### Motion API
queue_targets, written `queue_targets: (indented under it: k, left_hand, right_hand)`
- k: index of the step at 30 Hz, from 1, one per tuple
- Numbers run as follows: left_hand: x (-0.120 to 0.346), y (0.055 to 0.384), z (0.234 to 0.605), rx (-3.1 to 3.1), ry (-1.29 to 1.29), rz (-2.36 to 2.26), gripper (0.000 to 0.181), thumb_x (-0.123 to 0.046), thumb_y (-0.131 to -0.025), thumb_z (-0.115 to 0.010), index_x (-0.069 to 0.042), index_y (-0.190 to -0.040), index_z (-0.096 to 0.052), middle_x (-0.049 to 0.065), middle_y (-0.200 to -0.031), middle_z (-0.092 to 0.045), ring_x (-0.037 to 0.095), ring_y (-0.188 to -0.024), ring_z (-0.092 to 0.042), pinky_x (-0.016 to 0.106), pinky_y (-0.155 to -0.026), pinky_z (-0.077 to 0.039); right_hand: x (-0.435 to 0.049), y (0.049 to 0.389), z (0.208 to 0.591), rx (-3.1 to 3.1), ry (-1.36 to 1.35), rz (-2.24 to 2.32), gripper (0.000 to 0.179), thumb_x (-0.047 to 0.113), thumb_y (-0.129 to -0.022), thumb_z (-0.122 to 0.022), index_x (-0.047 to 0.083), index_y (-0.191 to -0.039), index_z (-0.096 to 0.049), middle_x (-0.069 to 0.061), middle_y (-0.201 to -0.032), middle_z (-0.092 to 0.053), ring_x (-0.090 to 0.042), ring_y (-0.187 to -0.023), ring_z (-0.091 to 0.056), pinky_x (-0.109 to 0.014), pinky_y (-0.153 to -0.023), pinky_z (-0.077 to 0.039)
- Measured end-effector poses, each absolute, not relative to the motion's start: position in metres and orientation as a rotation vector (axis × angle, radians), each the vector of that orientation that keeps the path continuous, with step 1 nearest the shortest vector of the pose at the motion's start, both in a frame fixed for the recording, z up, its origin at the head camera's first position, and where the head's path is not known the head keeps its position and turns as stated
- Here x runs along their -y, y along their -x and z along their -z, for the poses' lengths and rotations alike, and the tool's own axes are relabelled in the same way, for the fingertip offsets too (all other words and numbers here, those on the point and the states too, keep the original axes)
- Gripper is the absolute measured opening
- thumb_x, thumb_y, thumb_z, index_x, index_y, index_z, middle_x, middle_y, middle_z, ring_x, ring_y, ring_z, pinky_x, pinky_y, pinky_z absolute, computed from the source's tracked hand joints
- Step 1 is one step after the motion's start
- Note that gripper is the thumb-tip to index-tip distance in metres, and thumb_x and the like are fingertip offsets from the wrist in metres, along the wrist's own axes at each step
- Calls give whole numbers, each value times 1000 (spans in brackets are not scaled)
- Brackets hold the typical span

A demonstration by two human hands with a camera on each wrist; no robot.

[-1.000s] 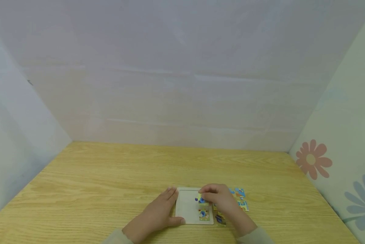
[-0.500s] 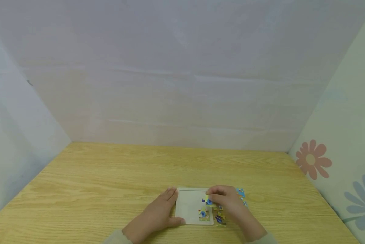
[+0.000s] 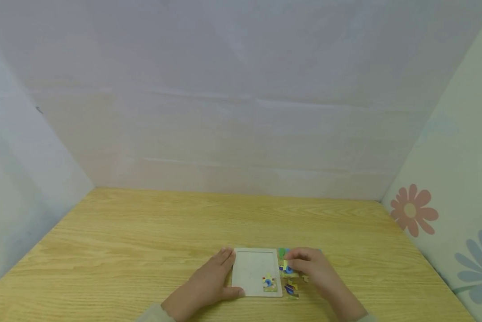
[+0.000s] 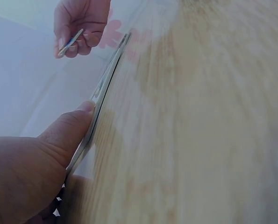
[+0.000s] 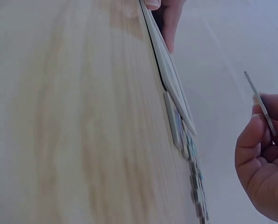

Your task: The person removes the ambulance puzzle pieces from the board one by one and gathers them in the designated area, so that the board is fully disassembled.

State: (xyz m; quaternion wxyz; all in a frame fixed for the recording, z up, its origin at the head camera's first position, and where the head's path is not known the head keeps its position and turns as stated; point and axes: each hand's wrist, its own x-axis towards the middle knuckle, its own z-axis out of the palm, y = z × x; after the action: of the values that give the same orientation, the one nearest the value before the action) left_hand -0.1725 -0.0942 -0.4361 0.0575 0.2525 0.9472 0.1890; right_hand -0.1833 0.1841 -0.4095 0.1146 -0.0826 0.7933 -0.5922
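Note:
A pale, shallow puzzle tray (image 3: 251, 270) lies on the table before me. One jigsaw piece (image 3: 269, 283) with a blue round figure sits in its near right corner. Along the tray's left side rests my left hand (image 3: 210, 279), fingers straight at the far corner and thumb on the near one. Just right of the tray, my right hand (image 3: 311, 267) pinches a yellow-and-blue puzzle piece (image 3: 288, 269) between thumb and fingers. Both wrist views show this held puzzle piece (image 5: 260, 102) edge-on, raised above the table.
Several loose puzzle pieces (image 3: 291, 290) lie along the tray's right edge, partly hidden under my right hand. Wood-grain tabletop (image 3: 164, 232) surrounds the tray. A pale back wall (image 3: 233, 134) and side walls enclose the table, the right one bearing flower prints (image 3: 414, 210).
My right hand has moved right with the pinched puzzle piece, from over the tray to above the loose pieces beside it. The left hand stays at the tray's left side.

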Motion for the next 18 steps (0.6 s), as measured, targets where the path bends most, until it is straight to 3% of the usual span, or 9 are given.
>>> queue_targets:
  k: [10,15,18]
  left_hand:
    - [94,172,436,-2869,-763,-571,94,-60,-78,-60,5,-140,-33,19,-149,-28,35,-137,-26,49,-109,-27]
    - [95,173,437,-2867,-768,-577,95,-61,-78,-59,5,-140,-33,20,-149,-28,35,-137,-26,50,-109,-28]
    - [95,173,437,-2867,-769,-581,95,-62,-78,-59,5,-140,-33,20,-149,-28,35,-137,-26,50,-109,-28]
  right_hand:
    - [-207,178,412,-2281,222,1692,29,13,-87,-60,-10,-104,-61,-5,-99,-61,-12,-80,-52,-26,-68,-49]
    - [-214,178,417,-2258,275,1676,28,11,-86,-61,-11,-103,-61,-13,-111,-61,-7,-73,-50,-20,-60,-46]
    - [-219,177,419,-2252,299,1661,27,11,-87,-61,-11,-103,-61,-11,-108,-60,-6,-70,-49,-19,-58,-45]
